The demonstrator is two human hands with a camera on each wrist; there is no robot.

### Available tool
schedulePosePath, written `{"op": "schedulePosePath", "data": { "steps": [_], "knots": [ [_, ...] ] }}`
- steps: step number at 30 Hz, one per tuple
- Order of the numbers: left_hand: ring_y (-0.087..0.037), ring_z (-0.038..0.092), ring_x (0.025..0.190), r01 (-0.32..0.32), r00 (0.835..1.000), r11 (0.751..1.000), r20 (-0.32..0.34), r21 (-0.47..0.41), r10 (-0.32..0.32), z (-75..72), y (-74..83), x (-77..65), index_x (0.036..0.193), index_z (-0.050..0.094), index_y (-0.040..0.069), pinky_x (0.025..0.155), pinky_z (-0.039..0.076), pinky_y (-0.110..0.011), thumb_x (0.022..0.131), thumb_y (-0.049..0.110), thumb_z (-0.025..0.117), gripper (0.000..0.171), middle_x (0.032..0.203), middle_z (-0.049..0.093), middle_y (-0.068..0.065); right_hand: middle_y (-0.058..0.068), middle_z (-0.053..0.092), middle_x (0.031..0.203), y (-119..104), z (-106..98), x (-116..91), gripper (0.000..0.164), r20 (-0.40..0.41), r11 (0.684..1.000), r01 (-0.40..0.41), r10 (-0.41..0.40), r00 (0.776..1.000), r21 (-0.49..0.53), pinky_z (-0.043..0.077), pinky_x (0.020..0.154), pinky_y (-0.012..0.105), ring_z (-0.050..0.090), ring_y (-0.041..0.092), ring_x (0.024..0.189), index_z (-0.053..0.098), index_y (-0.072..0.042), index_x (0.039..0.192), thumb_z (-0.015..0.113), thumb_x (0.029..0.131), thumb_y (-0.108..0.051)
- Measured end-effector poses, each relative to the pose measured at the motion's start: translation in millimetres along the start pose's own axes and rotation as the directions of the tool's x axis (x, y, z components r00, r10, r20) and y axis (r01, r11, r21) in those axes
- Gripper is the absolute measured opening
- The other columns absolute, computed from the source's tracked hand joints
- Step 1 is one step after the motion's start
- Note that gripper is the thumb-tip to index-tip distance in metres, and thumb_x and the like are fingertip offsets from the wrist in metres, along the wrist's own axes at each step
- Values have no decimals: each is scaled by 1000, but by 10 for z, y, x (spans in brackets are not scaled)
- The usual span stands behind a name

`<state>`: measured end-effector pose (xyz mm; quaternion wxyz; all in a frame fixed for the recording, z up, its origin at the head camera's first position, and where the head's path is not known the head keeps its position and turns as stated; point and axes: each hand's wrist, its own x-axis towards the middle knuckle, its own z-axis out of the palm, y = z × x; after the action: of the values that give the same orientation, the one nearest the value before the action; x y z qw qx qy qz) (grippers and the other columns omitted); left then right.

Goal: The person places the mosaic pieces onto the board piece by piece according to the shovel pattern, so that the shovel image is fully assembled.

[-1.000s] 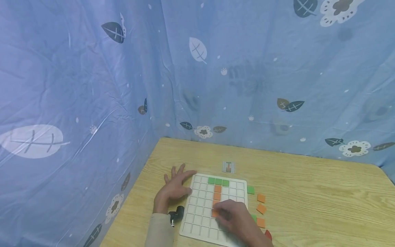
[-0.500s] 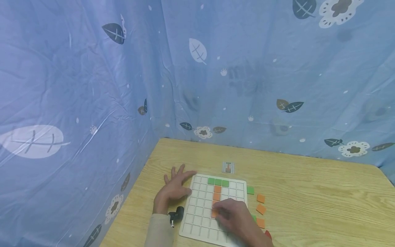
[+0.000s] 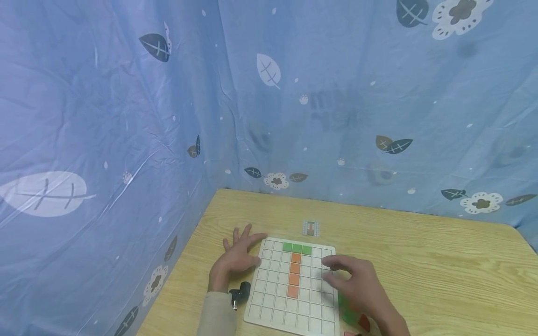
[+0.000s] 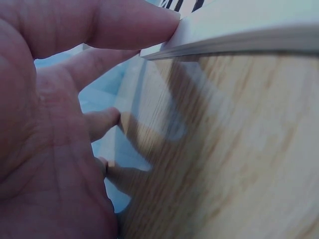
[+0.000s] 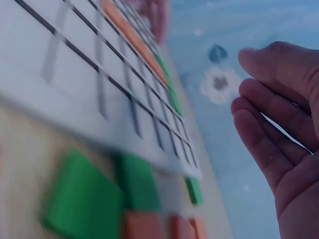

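Observation:
A white grid board (image 3: pixel 273 289) lies on the wooden table. Three green tiles (image 3: pixel 297 248) sit in a row in its far row of cells, and a column of orange tiles (image 3: pixel 294 279) runs toward the person from the middle one. My left hand (image 3: pixel 237 255) rests at the board's left edge with fingers spread; in the left wrist view its thumb (image 4: pixel 149 25) touches the board's side. Over the board's right edge hovers my right hand (image 3: pixel 357 282), thumb and fingers apart with nothing between them. In the right wrist view loose green tiles (image 5: pixel 82 199) and orange tiles (image 5: pixel 142 224) lie beside the board.
A small printed pattern card (image 3: pixel 311 228) lies beyond the board. To its left, near my left sleeve, is a small black object (image 3: pixel 240 293). Red pieces (image 3: pixel 364 322) lie by the board's near right corner. A blue patterned curtain (image 3: pixel 319 116) hangs behind the table.
My right hand has let go of the lowest orange tile in the column and moved right, to the board's right edge, covering some loose tiles. My left hand has stayed put.

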<state>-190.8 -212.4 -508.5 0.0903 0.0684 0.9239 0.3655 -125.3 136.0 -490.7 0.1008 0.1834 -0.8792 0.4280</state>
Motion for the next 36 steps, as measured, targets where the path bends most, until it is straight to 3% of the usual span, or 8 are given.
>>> {"op": "schedulePosePath", "data": {
  "steps": [7, 15, 26, 36],
  "knots": [
    [-56, -10, 167, -6, 1000, 1000, -2, -1, 6, 7, -8, -1, 156, 62, 29, 122, -17, -85, 80, 10, 79, 81, 183, 15, -22, -10, 84, 113, 233, -325, -9, 32, -45, 995, -98, 96, 994, -30, 66, 89, 31, 78, 4, 100, 83, -21, 121, 90, 90, -20],
    [-56, -10, 167, -6, 1000, 1000, -5, -7, 6, 9, 8, -5, 156, 62, 30, 122, -17, -85, 79, 9, 79, 81, 183, 15, -22, 4, 83, 121, 508, -573, -80, 34, -85, 987, -134, 142, 986, 91, 59, 91, 13, 75, -2, 106, 80, -14, 128, 86, 95, -19],
    [-57, -10, 167, -14, 1000, 1000, -3, -14, 14, 5, 16, -18, 156, 62, 26, 122, -18, -86, 78, 8, 79, 82, 183, 15, -23, 14, 80, 128, 749, -570, -112, 39, -13, 954, -257, 262, 965, 158, 58, 88, 11, 75, -3, 108, 77, -8, 133, 84, 98, -24],
    [-57, -10, 167, -14, 1000, 1000, -6, 0, 14, 16, 0, -12, 156, 62, 28, 121, -18, -86, 78, 9, 80, 82, 183, 15, -22, 7, 81, 129, 840, -469, -118, 47, 65, 926, -350, 344, 937, 141, 60, 91, 17, 75, -2, 106, 77, -12, 134, 89, 92, -29]
  ]
}}
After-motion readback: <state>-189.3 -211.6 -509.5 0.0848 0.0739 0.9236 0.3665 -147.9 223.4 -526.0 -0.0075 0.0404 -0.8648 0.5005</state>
